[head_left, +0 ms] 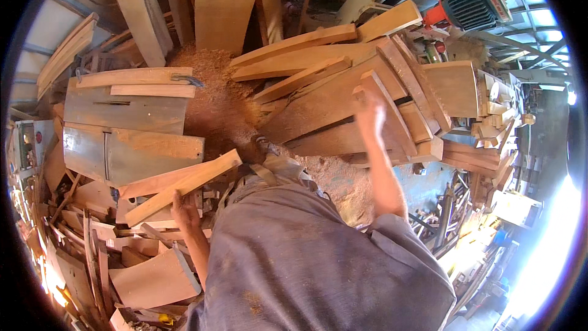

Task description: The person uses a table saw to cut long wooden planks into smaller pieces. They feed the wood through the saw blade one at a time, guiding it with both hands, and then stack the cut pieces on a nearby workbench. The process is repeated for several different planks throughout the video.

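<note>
My left hand [185, 210] is closed on the lower edge of a long, light wooden board [187, 185], which slants up to the right beside the grey metal machine table [125, 107]. Behind that board, a second wooden strip [160, 179] runs alongside it. My right arm reaches forward over a stack of wide wooden planks [334, 98]. There, my right hand [370, 113] is at the left edge of a narrow wooden strip [389, 113] lying across the stack. Motion blurs its fingers, so whether they grip the strip is unclear.
Two strips [138, 78] lie along the table's far edge. Sawdust [214, 95] is heaped between table and stack. Wood offcuts [150, 279] crowd the lower left. Tall planks [223, 6] stand at the back, and a green motor [471, 3] sits at the far right.
</note>
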A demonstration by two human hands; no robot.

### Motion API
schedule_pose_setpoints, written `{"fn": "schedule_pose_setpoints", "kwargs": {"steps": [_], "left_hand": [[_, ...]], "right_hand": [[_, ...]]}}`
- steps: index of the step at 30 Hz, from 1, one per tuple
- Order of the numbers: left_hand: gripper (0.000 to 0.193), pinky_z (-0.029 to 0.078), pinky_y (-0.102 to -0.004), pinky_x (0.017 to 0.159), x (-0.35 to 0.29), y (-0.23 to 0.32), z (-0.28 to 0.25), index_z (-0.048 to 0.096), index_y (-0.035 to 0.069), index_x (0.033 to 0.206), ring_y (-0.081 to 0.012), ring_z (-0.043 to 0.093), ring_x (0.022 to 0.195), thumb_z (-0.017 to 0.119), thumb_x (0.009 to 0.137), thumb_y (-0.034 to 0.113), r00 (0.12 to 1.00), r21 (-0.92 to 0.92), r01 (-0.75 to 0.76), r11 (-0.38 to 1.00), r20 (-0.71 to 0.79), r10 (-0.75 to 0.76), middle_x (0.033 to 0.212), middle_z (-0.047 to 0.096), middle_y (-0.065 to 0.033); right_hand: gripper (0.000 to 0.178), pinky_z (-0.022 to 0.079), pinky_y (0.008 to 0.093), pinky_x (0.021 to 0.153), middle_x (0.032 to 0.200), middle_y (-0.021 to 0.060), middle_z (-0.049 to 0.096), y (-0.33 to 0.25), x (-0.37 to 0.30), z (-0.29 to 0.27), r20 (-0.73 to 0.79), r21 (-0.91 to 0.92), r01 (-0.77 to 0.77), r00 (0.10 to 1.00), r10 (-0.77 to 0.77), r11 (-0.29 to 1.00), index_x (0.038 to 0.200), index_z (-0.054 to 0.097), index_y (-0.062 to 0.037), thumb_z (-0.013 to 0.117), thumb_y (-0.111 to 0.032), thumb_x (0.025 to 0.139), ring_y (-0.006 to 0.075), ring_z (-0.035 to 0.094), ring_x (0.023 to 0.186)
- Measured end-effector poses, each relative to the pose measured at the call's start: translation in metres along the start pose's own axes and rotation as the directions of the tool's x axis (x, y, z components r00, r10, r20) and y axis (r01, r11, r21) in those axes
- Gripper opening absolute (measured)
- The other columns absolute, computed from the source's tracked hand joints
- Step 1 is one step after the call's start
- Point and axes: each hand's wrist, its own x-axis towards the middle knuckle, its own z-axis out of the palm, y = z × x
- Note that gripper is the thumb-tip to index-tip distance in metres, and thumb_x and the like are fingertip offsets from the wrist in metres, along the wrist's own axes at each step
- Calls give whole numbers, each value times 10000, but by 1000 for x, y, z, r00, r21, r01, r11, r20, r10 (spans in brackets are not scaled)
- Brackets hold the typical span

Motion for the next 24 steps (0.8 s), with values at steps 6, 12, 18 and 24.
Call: {"fn": "schedule_pose_setpoints", "kwargs": {"steps": [6,12,18,24], "left_hand": [[414,507,-488,1075,31,9,14,533,-58,1360,-322,565,1258,650,1033,167,991,6,54,999,-126,-53,1327,591,-176],[459,613,-487,904,84,3,95,528,-85,1310,-347,638,1103,738,958,120,986,17,75,997,-153,-72,1261,601,-171],[504,634,-483,806,144,5,106,540,-76,1241,-356,692,1012,809,895,173,947,113,28,993,-322,10,1203,615,-182],[405,658,-465,723,202,9,35,572,-50,1251,-342,677,856,752,915,88,901,197,67,978,-434,26,1093,634,-180]], "right_hand": [[553,470,529,1072,1259,301,673,195,8,-29,-35,-409,87,993,-111,908,1201,696,38,732,-396,861,464,599,1248],[521,463,524,1056,1293,276,660,236,-1,-34,222,-235,-66,968,120,970,1292,672,-4,713,-306,869,448,600,1218],[589,423,498,1103,1309,277,651,222,8,-58,329,-295,-24,936,126,955,1349,627,-14,742,-267,830,429,567,1286],[587,395,504,1135,1386,248,586,119,4,-73,84,-189,162,985,-148,969,1343,597,8,765,-142,801,458,506,1319]]}}
